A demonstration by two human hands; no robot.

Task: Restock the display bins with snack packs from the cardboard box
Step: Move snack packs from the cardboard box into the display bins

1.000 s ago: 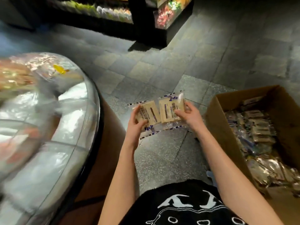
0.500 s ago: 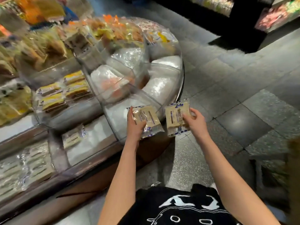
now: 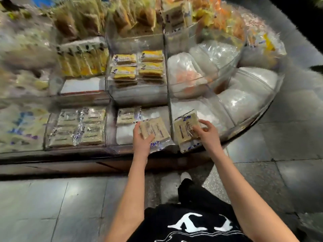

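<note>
My left hand (image 3: 142,139) grips a beige snack pack (image 3: 158,130) in clear wrap with blue print, held over the front edge of a clear display bin (image 3: 128,133). One like pack (image 3: 126,115) lies at that bin's back left on white padding. My right hand (image 3: 208,133) grips a second beige snack pack (image 3: 185,131) just right of the bin's clear divider, over the neighbouring bin (image 3: 204,110). The cardboard box is out of view.
The bin to the left (image 3: 76,127) holds several of the same packs. Behind, a raised bin (image 3: 138,67) holds yellow packs. Rounded clear bins (image 3: 244,102) with white padding curve off right. More snack bags fill the back rows. Tiled floor (image 3: 52,206) lies below.
My view swung from the cardboard box and floor to the display. Both hands carried their packs forward and down to the front bins, spreading apart.
</note>
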